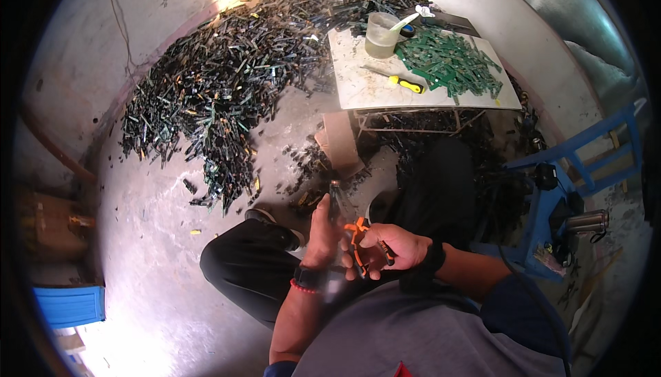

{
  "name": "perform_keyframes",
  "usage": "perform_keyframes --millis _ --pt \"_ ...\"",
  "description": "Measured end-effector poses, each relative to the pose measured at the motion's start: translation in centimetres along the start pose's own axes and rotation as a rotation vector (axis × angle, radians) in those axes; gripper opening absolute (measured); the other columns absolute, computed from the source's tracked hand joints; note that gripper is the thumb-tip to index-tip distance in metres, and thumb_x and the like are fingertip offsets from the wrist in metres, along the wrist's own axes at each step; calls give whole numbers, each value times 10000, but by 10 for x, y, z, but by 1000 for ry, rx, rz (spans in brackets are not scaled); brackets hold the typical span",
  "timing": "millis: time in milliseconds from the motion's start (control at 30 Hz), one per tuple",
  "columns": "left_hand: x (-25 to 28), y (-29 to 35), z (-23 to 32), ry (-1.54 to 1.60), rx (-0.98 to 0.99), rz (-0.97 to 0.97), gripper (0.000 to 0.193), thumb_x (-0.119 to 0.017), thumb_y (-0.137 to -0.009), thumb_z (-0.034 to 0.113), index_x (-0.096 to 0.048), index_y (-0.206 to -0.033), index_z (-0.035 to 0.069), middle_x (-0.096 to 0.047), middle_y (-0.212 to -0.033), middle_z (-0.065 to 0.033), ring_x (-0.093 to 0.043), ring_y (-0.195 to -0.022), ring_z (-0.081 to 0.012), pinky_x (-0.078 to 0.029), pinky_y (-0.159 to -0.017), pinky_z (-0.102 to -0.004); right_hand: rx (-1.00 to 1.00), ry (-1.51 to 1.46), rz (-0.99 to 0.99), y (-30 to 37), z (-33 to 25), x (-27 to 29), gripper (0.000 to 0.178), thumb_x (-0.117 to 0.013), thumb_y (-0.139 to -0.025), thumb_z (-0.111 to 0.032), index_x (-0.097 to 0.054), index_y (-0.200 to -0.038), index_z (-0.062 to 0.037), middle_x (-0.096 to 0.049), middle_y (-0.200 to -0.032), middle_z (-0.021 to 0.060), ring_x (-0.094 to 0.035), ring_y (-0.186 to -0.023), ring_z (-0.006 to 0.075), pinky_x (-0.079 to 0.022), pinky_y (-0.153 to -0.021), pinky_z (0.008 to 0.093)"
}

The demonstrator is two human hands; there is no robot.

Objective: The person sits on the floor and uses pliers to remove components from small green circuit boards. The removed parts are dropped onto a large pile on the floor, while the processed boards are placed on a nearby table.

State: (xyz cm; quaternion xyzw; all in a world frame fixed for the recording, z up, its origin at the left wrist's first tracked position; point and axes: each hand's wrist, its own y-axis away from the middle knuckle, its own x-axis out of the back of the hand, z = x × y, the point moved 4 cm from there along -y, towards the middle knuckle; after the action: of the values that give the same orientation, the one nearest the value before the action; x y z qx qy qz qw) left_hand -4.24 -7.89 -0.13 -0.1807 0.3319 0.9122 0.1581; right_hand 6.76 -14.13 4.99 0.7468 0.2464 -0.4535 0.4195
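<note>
My right hand (399, 245) is wrapped around a pair of orange and black pliers (359, 231), with the jaws pointing toward my left hand. In my left hand (320, 234), a narrow dark strip (334, 194) stands up between thumb and fingers, its far tip copper-coloured. A hazy blur lies between the two hands, so the strip's lower part and exact kind cannot be made out. Both hands are held above my lap, close together. A brown cardboard piece (339, 144) leans just beyond them, below the table edge.
A large heap of dark strips (213, 95) covers the floor at far left. On a low white table (354, 88) are green circuit board strips (447, 64), a clear plastic cup (381, 36) and a yellow-handled screwdriver (406, 84). A blue chair frame (599, 150) stands right.
</note>
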Motion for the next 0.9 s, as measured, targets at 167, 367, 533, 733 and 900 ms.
perform_keyframes --millis 167,367,533,733,900 --pt "2 -1 -5 21 40 -26 540 -278 -942 481 -560 -842 31 -568 -651 -75 -417 -377 -133 -327 -346 -244 -24 5 12 1 2 0 271 -447 -863 -181 -515 -1089 -49 -606 -982 137 -628 -910 316 -508 -529 296" --pt "9 -11 -15 30 -5 -64 521 -288 -952 460 -554 -846 24 -566 -659 -75 -433 -375 -139 -322 -334 -243 -48 -43 22 -2 5 1 251 -452 -872 -207 -517 -1065 -61 -600 -939 123 -623 -832 288 -474 -489 277" --pt "7 -8 -12 23 -16 -30 513 -279 -957 446 -541 -835 22 -555 -675 -67 -454 -386 -153 -332 -339 -250 -49 -114 -14 -1 4 1 234 -452 -876 -231 -519 -1036 -74 -598 -903 114 -606 -756 256 -417 -434 257" --pt "0 -1 -5 141 2 -4 468 -306 -956 436 -545 -874 42 -543 -696 -52 -510 -475 -159 -387 -408 -256 -61 -67 12 -1 1 6 232 -460 -841 -226 -504 -990 -54 -568 -826 123 -580 -686 250 -363 -378 230" --pt "6 -8 -12 322 21 107 421 -346 -952 439 -532 -795 95 -490 -626 3 -453 -482 -120 -323 -423 -239 -137 365 139 4 -1 11 165 -426 -830 -152 -494 -937 -46 -562 -742 122 -558 -594 202 -346 -376 233"
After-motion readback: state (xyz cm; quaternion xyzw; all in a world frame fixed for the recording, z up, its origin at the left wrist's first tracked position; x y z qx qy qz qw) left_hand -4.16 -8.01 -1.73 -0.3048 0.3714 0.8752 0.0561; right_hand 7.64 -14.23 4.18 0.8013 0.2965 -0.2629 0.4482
